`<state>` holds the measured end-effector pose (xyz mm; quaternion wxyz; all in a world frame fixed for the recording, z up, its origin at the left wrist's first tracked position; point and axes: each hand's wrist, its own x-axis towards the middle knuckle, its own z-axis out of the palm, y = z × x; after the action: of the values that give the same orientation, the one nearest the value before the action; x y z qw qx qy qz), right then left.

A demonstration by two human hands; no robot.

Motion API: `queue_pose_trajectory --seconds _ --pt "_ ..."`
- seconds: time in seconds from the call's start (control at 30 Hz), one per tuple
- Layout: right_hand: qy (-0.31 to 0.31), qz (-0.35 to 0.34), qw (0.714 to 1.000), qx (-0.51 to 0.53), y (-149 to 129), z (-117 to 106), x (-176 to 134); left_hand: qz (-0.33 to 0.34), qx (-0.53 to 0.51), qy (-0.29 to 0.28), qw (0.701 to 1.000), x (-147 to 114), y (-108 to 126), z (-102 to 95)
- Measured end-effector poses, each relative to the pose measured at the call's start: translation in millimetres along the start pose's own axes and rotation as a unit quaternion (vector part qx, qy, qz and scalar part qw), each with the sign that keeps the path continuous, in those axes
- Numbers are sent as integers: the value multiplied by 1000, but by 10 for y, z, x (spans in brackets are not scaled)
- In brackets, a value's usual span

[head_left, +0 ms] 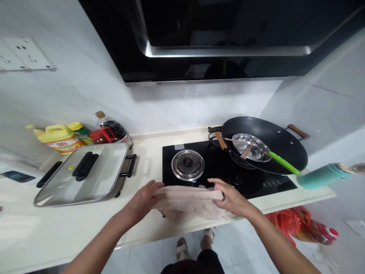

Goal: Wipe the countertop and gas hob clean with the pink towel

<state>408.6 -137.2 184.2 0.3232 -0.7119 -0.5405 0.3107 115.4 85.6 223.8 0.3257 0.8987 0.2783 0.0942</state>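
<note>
A pale pinkish cloth [189,199] is stretched between my two hands over the front edge of the black stove [219,167]. My left hand [146,199] pinches its left end, fingers closed on it. At the right end my right hand [229,198] grips the cloth between thumb and fingers. The lower part of the cloth hangs loose and looks stained. Just beyond it lies the round left burner [188,165] with its metal ring, bare of any pot.
A black wok [288,152] holding a metal bowl [242,146] and a green-handled utensil [283,163] covers the right burner. Left stands a lidded electric pan [99,182], with bottles [112,127] behind. A teal cylinder [323,177] stands right. The range hood [222,68] overhangs.
</note>
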Motion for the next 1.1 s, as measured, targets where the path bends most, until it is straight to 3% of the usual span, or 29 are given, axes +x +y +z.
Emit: queue_pose_trajectory --seconds 0.1,0.2,0.27,0.37,0.43,0.53,0.7,0.77,0.93,1.03,1.1 --pt "8 17 998 63 -272 -123 69 20 42 65 997 54 64 -300" --pt "-3 31 990 138 -533 -299 134 65 42 157 985 87 280 -640" --pt "-20 -5 983 180 -681 -451 177 67 17 163 984 109 462 -843" --pt "-27 -48 980 191 -835 -667 261 3 18 148 989 174 679 -1059" --pt "-36 -58 986 155 -879 -777 324 -15 53 162 985 231 744 -1134" --pt "-33 -65 996 49 -890 -910 380 22 117 166 979 288 736 -1170" --pt "108 -84 988 -78 -987 -1107 318 72 178 189 963 296 664 -1244" --pt "134 -92 978 -133 -1042 -1139 300 69 169 169 969 313 643 -1314" --pt "86 -106 970 -201 -995 -1111 355 52 86 -2 995 313 590 -1436" --pt "138 -89 972 -169 -934 -1117 377 42 42 -23 998 246 576 -1448" --pt "186 -112 962 -164 -948 -1132 370 42 39 -13 998 192 581 -1463"
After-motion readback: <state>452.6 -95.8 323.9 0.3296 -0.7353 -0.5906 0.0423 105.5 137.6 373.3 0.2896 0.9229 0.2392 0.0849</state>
